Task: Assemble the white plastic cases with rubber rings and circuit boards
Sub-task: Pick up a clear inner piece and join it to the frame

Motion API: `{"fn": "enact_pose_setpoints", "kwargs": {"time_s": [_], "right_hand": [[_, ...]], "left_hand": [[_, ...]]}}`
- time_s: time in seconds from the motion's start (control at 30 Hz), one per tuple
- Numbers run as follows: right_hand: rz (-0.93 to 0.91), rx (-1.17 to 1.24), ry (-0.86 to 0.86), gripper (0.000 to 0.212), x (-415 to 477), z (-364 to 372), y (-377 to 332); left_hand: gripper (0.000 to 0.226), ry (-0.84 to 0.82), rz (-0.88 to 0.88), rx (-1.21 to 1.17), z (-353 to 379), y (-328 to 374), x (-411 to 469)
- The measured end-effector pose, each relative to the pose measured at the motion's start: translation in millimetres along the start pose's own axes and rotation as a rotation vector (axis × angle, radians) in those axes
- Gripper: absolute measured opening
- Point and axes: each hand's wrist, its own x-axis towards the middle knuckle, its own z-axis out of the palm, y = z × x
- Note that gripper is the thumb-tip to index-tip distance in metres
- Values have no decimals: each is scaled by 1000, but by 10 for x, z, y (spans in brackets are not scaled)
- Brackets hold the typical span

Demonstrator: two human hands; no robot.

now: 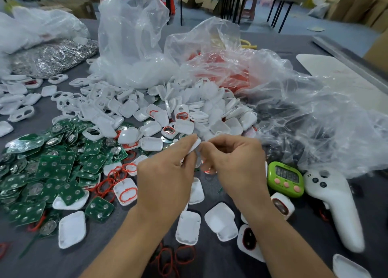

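Observation:
My left hand (165, 179) and my right hand (235, 164) meet above the table's middle, both pinching one white plastic case (194, 146) between their fingertips; most of it is hidden by the fingers. A heap of white cases (189, 114) lies just behind the hands. Green circuit boards (48, 164) with round metal contacts pile up at the left. Red rubber rings (111, 180) lie tangled beside them, and one ring sits in an open case half (126, 191). More rings (174, 256) lie near the front edge.
Clear plastic bags (134, 42) stand at the back, one holding red parts (222, 68). A bag of metal pieces (52, 57) sits at far left. A green timer (285, 179) and a white controller (336, 206) lie to the right. Loose case halves (188, 227) lie between my forearms.

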Motion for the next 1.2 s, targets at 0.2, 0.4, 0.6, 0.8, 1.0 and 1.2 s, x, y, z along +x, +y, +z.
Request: {"fn": "enact_pose_setpoints", "kwargs": {"time_s": [0.2, 0.4, 0.6, 0.8, 1.0, 1.2], "right_hand": [[358, 604, -283, 13, -32, 45, -100], [427, 628, -199, 14, 76, -60, -42], [436, 646, -299, 20, 82, -95, -57], [437, 553, -343, 27, 139, -194, -18], [306, 410, -295, 27, 105, -108, 5], [99, 99, -26, 27, 33, 24, 59]], "left_hand": [[27, -66, 124, 126, 49, -107, -23], [43, -269, -427, -425, -42, 28, 80], [43, -249, -619, -708, -11, -18, 157], [31, -250, -657, -757, -15, -37, 174], [26, -280, -682, -540, -16, -72, 129], [33, -153, -417, -156, 25, 79, 24]]}}
